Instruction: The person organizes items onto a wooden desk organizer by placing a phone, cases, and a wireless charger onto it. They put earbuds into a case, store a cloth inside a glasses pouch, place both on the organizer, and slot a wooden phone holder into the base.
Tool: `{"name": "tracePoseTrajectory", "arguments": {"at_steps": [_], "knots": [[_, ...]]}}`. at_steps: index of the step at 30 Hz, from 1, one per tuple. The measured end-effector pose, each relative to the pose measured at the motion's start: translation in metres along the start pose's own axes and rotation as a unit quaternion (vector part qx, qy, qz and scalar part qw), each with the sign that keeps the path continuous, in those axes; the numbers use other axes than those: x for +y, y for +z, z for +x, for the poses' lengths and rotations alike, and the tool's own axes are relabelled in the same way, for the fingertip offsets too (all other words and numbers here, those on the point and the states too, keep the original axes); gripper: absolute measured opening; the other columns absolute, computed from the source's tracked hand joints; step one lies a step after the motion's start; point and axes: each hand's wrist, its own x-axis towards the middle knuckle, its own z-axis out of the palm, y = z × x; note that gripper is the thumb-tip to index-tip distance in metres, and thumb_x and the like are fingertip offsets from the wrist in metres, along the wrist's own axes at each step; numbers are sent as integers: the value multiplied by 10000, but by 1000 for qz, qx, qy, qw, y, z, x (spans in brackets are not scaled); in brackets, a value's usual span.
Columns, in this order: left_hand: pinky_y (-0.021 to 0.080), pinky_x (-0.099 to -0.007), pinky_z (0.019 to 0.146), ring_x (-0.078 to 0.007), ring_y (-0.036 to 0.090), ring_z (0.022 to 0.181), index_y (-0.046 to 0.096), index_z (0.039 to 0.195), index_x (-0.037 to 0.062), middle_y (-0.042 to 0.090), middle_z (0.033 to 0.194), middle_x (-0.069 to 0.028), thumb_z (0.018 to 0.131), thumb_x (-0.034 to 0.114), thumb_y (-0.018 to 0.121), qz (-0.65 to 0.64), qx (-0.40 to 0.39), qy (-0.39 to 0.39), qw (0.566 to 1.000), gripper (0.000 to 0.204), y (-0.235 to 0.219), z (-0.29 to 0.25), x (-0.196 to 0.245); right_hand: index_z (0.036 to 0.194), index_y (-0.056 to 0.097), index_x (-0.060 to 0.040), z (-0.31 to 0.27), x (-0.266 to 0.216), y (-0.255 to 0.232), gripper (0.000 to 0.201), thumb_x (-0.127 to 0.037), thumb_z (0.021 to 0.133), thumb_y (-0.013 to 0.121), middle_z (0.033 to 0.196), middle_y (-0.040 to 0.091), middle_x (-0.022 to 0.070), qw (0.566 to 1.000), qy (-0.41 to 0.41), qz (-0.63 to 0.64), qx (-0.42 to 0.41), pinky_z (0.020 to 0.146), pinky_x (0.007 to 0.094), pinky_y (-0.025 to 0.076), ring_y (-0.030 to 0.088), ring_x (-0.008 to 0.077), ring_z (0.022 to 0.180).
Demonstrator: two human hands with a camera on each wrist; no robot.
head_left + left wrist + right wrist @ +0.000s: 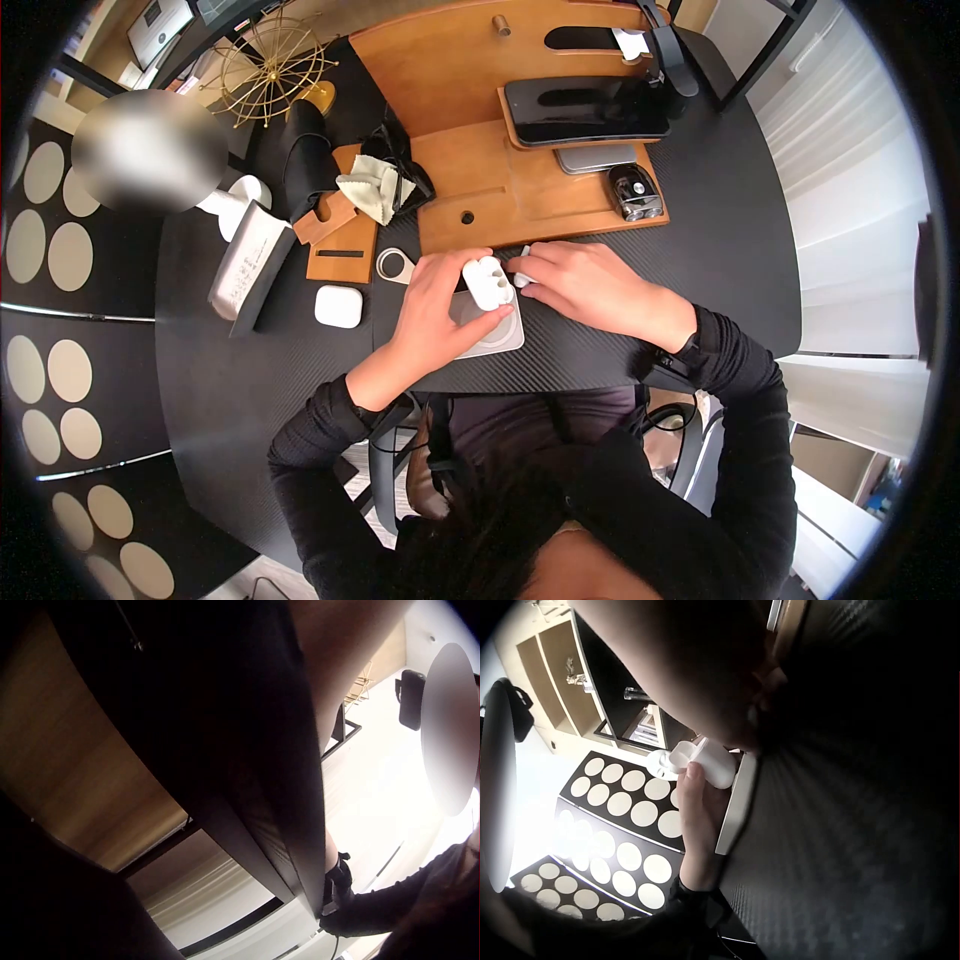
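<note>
My left hand (455, 290) grips an open white earbud case (488, 282) just above a grey square pad (497, 338) on the black desk (250, 380). My right hand (560, 280) is directly to the case's right, and its fingertips pinch a small white earbud (521, 279) beside the case's opening. In the right wrist view the left hand's fingers wrap the white case (705, 765), whose lid stands open, next to the pad's edge (735, 806). The left wrist view is mostly dark and shows neither the case nor the fingers.
A wooden organiser (520, 190) lies beyond the hands with a phone (585, 108) and a small black-and-silver device (636, 192) on it. A second white case (338, 306), a metal ring (395, 265), a cloth (372, 187) and a white box (245, 260) sit to the left.
</note>
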Motion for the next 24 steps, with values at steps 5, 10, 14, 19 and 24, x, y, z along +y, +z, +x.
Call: {"name": "tracePoseTrajectory", "arguments": {"at_steps": [5, 10, 14, 19, 24], "knots": [[457, -371, 919, -280, 606, 1047, 550, 1221, 52, 673, 1155, -84, 736, 154, 806, -11, 3, -15, 1000, 558, 2, -2, 1, 1098, 576, -47, -3, 0, -9, 239, -162, 899, 640, 931, 653, 114, 999, 31, 32, 4, 681, 408, 521, 647, 315, 825], [469, -374, 915, -288, 621, 1047, 557, 1216, 56, 666, 1157, -97, 730, 154, 815, -27, -7, -5, 1000, 560, 0, 1, 2, 1273, 534, -42, -2, -3, -25, 304, -181, 1003, 556, 925, 653, 24, 896, 97, 428, 62, 565, 202, 392, 473, 49, 647], [470, -399, 860, -320, 628, 978, 574, 1201, 75, 666, 1099, -92, 721, 185, 819, -42, 13, 18, 999, 550, 2, 3, 2, 1302, 512, -39, -5, -9, -27, 308, -204, 1044, 477, 957, 654, 48, 801, 78, 593, -24, 550, 184, 366, 498, 49, 649], [471, -405, 876, -321, 631, 994, 575, 1202, 75, 667, 1104, -95, 709, 173, 816, -39, 14, 18, 999, 557, 1, 2, 1, 1279, 530, -67, -3, -9, -3, 279, -186, 1027, 524, 984, 629, 16, 786, 89, 609, -56, 564, 192, 396, 503, 44, 669], [474, -404, 892, -315, 633, 1019, 578, 1193, 72, 670, 1142, -92, 693, 152, 818, -51, 9, 19, 998, 561, 2, 2, 0, 1206, 587, -58, -4, -13, -2, 279, -148, 949, 647, 795, 624, 16, 871, 71, 486, -12, 546, 225, 429, 540, 45, 607]]}}
